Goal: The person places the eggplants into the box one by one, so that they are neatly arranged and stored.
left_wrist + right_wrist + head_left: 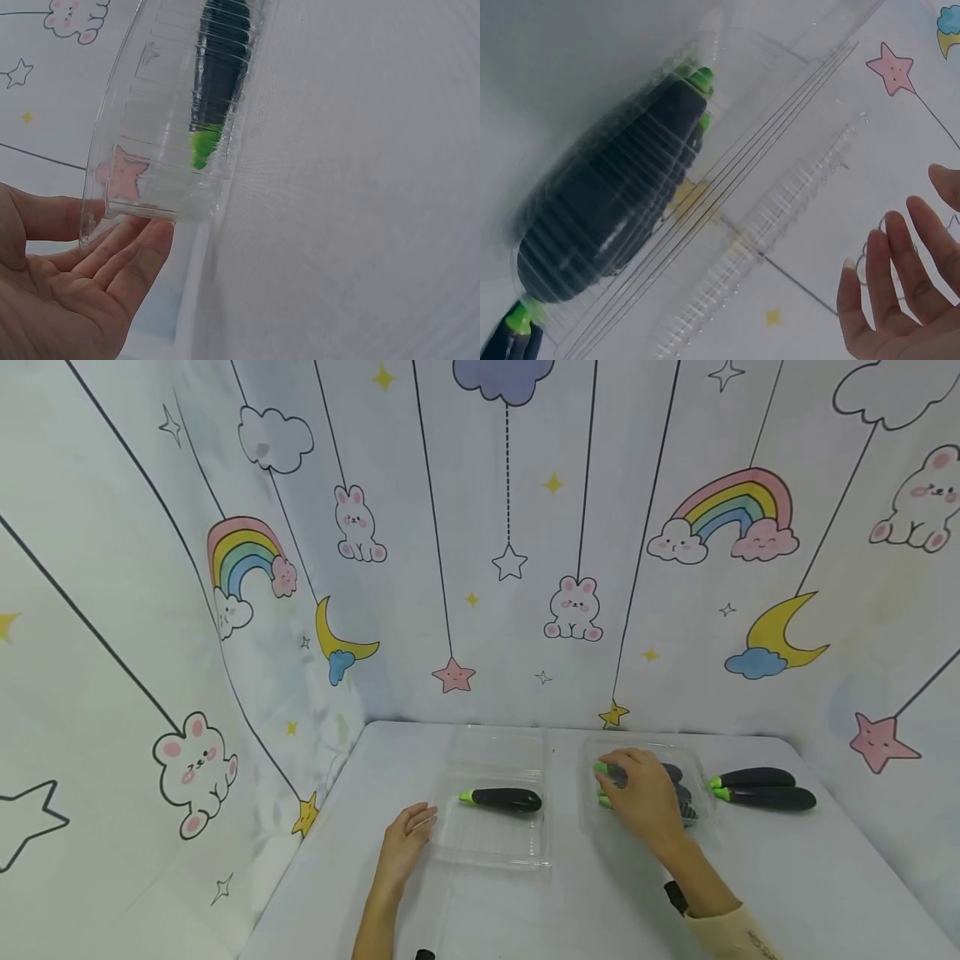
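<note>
At the left edge of a clear plastic container (495,862), my left hand (405,843) holds its rim. In the left wrist view the thumb is at the rim and the fingers (142,259) are below it, against the wall. One dark eggplant (508,799) with a green stem lies in this container. My right hand (643,795) hovers above a second clear container (705,781). Its fingers (885,277) are spread with nothing between them in the right wrist view. Several eggplants (622,180) lie together in that container, partly hidden by the hand in the head view.
Two more eggplants (765,797) lie side by side on the white table (600,910), right of the second container. A raised clear lid (498,750) extends behind the left container. Printed cloth walls (480,635) stand behind and at both sides.
</note>
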A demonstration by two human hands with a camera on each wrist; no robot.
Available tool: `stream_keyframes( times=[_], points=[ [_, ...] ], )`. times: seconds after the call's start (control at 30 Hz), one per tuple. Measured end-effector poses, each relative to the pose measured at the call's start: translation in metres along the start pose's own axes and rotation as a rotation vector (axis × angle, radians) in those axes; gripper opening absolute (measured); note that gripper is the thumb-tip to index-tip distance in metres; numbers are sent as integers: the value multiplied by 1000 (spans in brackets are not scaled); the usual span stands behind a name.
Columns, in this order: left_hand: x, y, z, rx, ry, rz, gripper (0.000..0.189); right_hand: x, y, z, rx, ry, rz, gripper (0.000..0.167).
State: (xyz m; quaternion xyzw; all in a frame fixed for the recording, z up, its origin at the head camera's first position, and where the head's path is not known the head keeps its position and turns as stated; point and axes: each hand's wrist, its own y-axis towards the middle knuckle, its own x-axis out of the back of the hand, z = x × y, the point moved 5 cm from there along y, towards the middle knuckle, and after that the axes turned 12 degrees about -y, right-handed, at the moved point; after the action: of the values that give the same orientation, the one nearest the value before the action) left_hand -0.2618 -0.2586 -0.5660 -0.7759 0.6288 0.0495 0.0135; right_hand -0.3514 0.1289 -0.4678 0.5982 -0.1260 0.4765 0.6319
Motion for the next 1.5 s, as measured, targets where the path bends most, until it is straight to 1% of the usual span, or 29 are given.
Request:
stream_keyframes(
  times=[0.23,0.4,0.5,0.6,0.83,0.9,1.07,1.1,1.2,1.33,1.4,1.5],
  points=[
    [0,-1,1,13,-3,1,47,6,-1,-19,5,34,-18,27],
    [1,0,3,21,1,0,47,12,-1,-32,-15,-4,-17,26],
    [1,0,3,25,2,-3,47,15,-1,-40,-34,-24,-2,26],
    [1,1,3,22,3,-3,47,18,-2,-48,-50,-44,11,27],
    [1,-1,1,15,6,-9,47,27,-4,-66,-63,-85,1,28],
    [1,-1,1,9,10,-12,47,30,-4,-69,-76,-108,7,28],
    [1,1,0,-1,17,-26,46,34,-4,-82,-117,-124,20,28],
    [1,1,0,-8,20,-25,46,35,-4,-85,-124,-126,21,28],
    [1,0,0,3,21,-30,46,34,-6,-97,-150,-128,31,27],
    [0,0,1,5,14,-15,47,35,-10,-114,-187,-140,62,28],
    [0,0,2,6,13,-9,48,36,-12,-120,-192,-145,71,29],
    [0,-1,2,5,16,-4,50,38,-13,-130,-177,-151,52,30]
  ],
)
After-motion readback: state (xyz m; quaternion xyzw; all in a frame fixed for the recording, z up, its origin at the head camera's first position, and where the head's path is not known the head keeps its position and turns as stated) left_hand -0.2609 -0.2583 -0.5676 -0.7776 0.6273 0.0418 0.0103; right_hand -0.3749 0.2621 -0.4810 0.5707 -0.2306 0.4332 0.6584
